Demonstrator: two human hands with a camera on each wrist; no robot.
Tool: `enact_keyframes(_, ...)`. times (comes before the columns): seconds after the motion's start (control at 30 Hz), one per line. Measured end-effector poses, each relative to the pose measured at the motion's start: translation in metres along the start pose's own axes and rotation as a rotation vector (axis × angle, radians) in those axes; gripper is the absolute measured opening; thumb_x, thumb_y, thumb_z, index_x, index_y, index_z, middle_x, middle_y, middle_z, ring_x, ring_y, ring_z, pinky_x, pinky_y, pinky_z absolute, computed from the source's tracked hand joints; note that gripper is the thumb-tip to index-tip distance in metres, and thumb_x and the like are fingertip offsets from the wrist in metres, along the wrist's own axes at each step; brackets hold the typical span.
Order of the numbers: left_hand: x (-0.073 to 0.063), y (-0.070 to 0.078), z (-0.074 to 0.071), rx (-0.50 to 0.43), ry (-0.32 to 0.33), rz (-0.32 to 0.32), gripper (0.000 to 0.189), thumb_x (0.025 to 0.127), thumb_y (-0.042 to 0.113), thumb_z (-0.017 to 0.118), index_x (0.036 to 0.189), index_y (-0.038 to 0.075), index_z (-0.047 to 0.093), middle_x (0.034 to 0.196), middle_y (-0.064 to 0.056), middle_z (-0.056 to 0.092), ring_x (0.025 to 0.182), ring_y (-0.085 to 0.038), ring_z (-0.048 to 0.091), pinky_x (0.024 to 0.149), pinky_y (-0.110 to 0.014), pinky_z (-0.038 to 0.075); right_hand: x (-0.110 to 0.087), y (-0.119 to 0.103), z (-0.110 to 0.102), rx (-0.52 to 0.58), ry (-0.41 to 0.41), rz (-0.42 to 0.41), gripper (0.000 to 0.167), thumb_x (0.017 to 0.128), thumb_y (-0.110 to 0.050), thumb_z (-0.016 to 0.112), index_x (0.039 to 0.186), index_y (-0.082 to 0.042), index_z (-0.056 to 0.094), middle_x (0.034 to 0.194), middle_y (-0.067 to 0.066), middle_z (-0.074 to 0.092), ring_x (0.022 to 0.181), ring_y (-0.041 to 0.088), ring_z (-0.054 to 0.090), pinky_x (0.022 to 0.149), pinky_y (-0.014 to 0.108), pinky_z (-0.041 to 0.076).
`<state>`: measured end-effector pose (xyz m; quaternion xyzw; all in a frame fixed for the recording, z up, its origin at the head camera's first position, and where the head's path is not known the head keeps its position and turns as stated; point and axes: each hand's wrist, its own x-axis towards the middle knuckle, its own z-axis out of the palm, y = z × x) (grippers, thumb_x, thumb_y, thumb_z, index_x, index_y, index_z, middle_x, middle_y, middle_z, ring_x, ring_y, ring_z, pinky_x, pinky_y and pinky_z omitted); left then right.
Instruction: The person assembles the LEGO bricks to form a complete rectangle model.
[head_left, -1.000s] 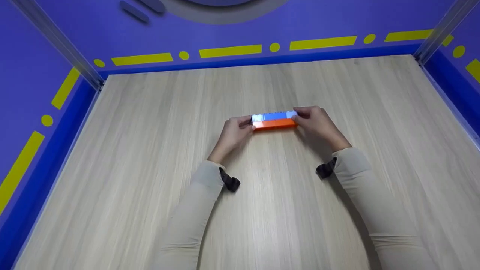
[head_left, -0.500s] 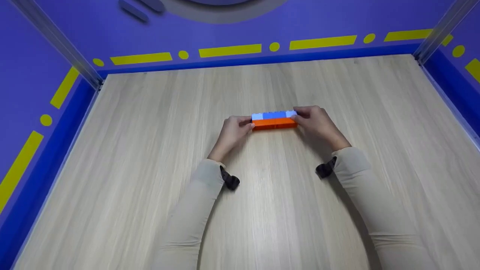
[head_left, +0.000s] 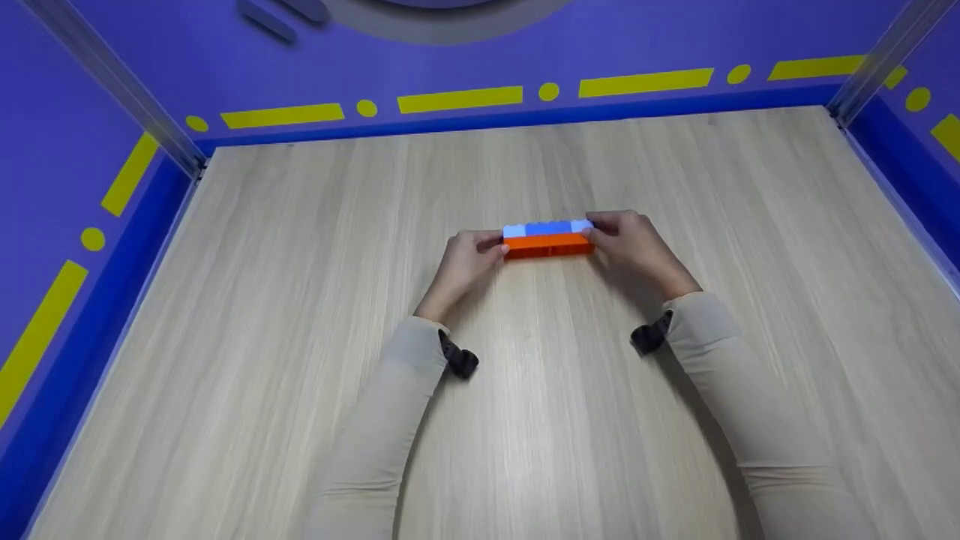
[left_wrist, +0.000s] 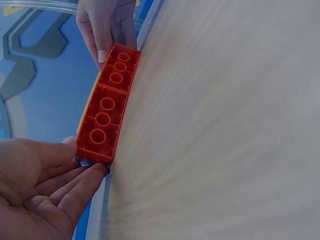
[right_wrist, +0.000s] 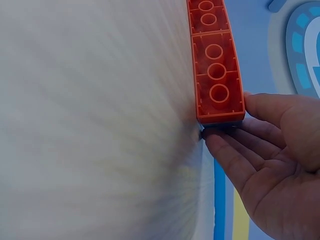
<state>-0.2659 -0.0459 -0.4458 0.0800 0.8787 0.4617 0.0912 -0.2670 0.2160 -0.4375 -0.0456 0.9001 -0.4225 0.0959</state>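
Two orange toy building bricks (head_left: pixel 549 244) stand end to end as the lower layer of a short bar. On top runs a blue brick (head_left: pixel 547 227) between pale blue end pieces (head_left: pixel 514 231). My left hand (head_left: pixel 466 262) pinches the bar's left end between thumb and fingers. At the other end, my right hand (head_left: pixel 634 240) grips it the same way, thumb on the near side. Both wrist views show the hollow orange undersides (left_wrist: pixel 102 117) with their round tubes, tilted up off the table. The blue layer is mostly hidden there.
A light wood-grain table (head_left: pixel 555 420) spreads all around the hands. Purple-blue walls (head_left: pixel 465 67) with yellow dashes border its back and sides. Each sleeve cuff carries a small black camera (head_left: pixel 461 364).
The bar has tipped slightly back, so more of its underside faces me and the bright glare on its left part is gone. Both hands keep their hold in nearly the same place.
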Motion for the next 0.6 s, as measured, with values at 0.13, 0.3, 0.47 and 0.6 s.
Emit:
enact_keyframes(0.13,-0.0002,-0.0012,-0.0010,0.004,-0.001,0.012,0.038,0.096,0.018,0.059,0.132,0.005,0.058,0.131,-0.009,0.062,0.127,-0.018,0.053,0.107,-0.031,0.042,0.0022,-0.0015,0.0013,-0.009,0.001,0.001,0.049,0.098,-0.027,0.054,0.140,-0.003,0.047,0.143,0.017,0.049,0.134,0.030,0.044,0.112,0.045,0.035)
enact_keyframes(0.3,-0.0007,-0.0028,-0.0021,0.010,-0.020,0.016,0.038,0.097,0.018,0.057,0.133,0.005,0.057,0.131,-0.009,0.061,0.126,-0.018,0.054,0.107,-0.031,0.042,0.0031,-0.0014,0.0024,-0.012,0.002,0.000,0.048,0.098,-0.026,0.054,0.140,-0.002,0.048,0.143,0.017,0.049,0.134,0.030,0.044,0.111,0.046,0.035)
enact_keyframes(0.47,-0.0020,-0.0056,-0.0043,0.000,-0.048,0.032,0.041,0.097,0.019,0.057,0.135,0.005,0.054,0.131,-0.009,0.061,0.120,-0.018,0.058,0.102,-0.030,0.046,0.0019,-0.0008,0.0004,-0.022,-0.025,0.006,0.051,0.100,-0.032,0.050,0.142,-0.004,0.046,0.146,0.016,0.045,0.138,0.030,0.038,0.114,0.047,0.031)
enact_keyframes(0.6,-0.0051,-0.0073,-0.0082,-0.027,-0.061,0.056,0.043,0.097,0.022,0.056,0.138,0.007,0.052,0.136,-0.008,0.058,0.120,-0.019,0.058,0.100,-0.029,0.048,0.0009,-0.0015,-0.0041,-0.034,-0.047,-0.003,0.054,0.100,-0.037,0.046,0.144,-0.005,0.043,0.149,0.016,0.042,0.141,0.031,0.034,0.115,0.048,0.028)
